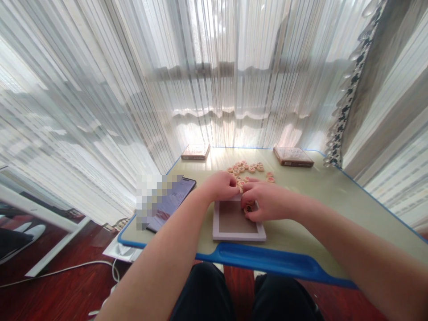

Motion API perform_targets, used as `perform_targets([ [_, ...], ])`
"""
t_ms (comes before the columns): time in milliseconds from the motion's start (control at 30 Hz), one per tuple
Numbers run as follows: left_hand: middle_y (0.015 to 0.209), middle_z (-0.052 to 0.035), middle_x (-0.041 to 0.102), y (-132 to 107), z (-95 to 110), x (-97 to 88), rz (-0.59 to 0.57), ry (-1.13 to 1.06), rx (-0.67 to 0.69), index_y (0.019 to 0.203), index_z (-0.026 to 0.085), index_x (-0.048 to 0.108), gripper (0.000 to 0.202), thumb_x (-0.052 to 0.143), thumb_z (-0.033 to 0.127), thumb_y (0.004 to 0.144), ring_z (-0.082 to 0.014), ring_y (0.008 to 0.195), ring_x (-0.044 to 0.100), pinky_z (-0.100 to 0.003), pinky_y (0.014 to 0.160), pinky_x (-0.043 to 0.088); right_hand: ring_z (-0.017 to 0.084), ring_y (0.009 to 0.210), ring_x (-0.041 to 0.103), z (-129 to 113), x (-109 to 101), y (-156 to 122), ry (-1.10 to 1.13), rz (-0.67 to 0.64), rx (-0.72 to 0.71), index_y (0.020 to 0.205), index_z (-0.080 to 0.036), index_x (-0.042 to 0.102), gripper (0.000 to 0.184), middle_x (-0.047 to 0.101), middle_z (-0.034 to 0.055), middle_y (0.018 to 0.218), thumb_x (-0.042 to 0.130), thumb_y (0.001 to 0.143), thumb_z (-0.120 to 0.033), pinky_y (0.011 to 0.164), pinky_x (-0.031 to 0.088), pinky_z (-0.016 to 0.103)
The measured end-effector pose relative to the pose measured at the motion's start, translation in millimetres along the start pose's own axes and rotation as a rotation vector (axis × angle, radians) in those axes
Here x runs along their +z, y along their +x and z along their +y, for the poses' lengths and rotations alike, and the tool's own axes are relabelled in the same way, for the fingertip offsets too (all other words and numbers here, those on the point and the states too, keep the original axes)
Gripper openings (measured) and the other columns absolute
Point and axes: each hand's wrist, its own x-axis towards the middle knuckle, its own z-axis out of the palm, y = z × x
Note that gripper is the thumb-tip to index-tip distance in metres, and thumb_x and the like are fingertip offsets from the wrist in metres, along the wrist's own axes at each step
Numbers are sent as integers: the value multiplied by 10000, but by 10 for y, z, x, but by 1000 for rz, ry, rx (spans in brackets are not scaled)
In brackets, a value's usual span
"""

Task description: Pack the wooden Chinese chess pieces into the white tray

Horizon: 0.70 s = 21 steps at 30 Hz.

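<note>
A shallow white-rimmed box tray [238, 235] with a brown floor lies on the small table near its front edge. My left hand [221, 185] rests curled at the tray's far rim, fingertips pinched on something I cannot make out. My right hand [267, 201] is closed beside it, holding round wooden chess pieces [248, 207] over the tray's far right corner. A loose heap of the same round pieces [245, 168] with red markings lies just beyond both hands.
A phone [174, 200] lies at the table's left edge. Two flat boxes, one at back left [195, 152], one at back right [293, 156], sit against sheer curtains. The table's blue front rim [267, 261] is above my knees. A white cable [67, 269] crosses the dark floor.
</note>
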Motion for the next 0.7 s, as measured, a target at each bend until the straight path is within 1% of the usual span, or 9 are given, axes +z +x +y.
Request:
perform_targets([
  [100,447,33,342,-4,5,-3,-4,5,-3,477,153,476,209,448,296,625,-93,490,340,-260,478,219,169,799,568,-25,-22,-5,7,0,1,711,-218,661,76,617,6,803,603,662,-216,987,326,371],
  [167,445,34,334,-3,10,-6,2,11,5,475,155,471,210,447,298,627,-94,491,340,-262,477,214,161,781,571,-33,-28,-5,6,1,5,703,-216,655,75,613,3,785,599,656,-205,1008,305,370],
  [367,444,36,336,3,30,-15,-12,26,19,473,154,478,206,449,289,626,-95,492,337,-265,482,219,175,795,579,-18,-31,-1,-3,-9,3,690,-212,650,57,623,13,796,614,646,-219,1018,297,380],
  [467,442,37,324,1,23,-12,-2,23,23,465,156,455,209,447,292,625,-93,487,333,-264,477,215,178,804,579,-28,-41,0,-2,-11,3,681,-211,647,45,625,15,804,609,660,-225,1035,274,394],
  [700,431,39,317,14,-21,22,11,7,32,453,158,410,209,443,288,614,-88,472,331,-261,465,206,167,800,579,-24,-25,2,-4,0,7,667,-208,634,59,617,10,788,579,666,-183,1032,278,377],
])
